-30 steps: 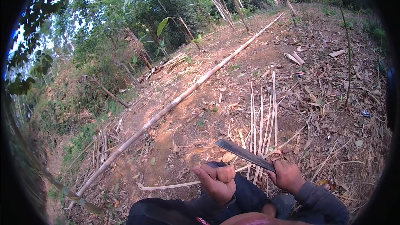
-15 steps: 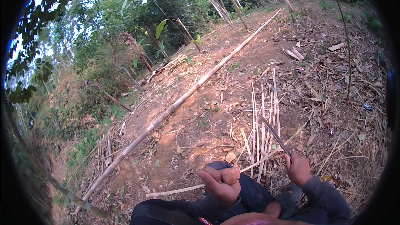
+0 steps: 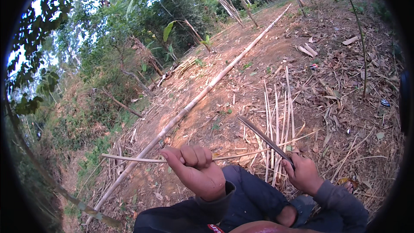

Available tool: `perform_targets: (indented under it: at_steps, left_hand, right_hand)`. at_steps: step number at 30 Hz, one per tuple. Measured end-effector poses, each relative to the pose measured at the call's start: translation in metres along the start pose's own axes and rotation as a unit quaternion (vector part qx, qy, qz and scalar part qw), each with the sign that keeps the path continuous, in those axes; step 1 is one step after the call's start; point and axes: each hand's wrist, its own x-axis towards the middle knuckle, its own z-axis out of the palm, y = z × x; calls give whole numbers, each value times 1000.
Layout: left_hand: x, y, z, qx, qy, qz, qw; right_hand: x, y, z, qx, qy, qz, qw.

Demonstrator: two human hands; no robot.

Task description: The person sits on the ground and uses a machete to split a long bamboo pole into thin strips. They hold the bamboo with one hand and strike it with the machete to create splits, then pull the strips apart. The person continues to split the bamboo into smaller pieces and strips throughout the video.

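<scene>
My left hand (image 3: 194, 170) is closed round a long, thin bamboo strip (image 3: 133, 159), which sticks out on both sides of the fist. The strip's right part slants up behind the blade toward the right. My right hand (image 3: 304, 174) grips a long dark knife (image 3: 261, 136), its blade angled up and to the left; the handle is mostly hidden in the fist. Blade and strip cross in the picture, but whether they touch I cannot tell. Beyond the knife, several split bamboo strips (image 3: 288, 103) lie on the ground, fanned out lengthwise.
A long bamboo pole (image 3: 194, 101) runs diagonally across the slope, from lower left to far right. Dry leaves and bamboo scraps (image 3: 307, 51) litter the right side. A thin green stem (image 3: 362, 47) stands at right. Bushes and trees (image 3: 168, 17) border the left and back.
My left hand has moved left and up, carrying the bamboo strip along with it. The knife in my right hand has swung to a flatter slant, its tip farther left.
</scene>
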Motion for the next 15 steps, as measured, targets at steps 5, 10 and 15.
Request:
perform_targets:
  at_steps: [5,10,15]
  left_hand:
    - [-22,-22,-8,-9,-55,125,991]
    - [-19,-24,-30,-44,-74,78,993]
    - [-23,-26,-25,-8,-20,93,995]
  right_hand:
    - [-4,8,-3,39,4,60,997]
    - [-1,-7,0,-38,-29,-117,992]
    - [0,28,8,-30,-21,65,997]
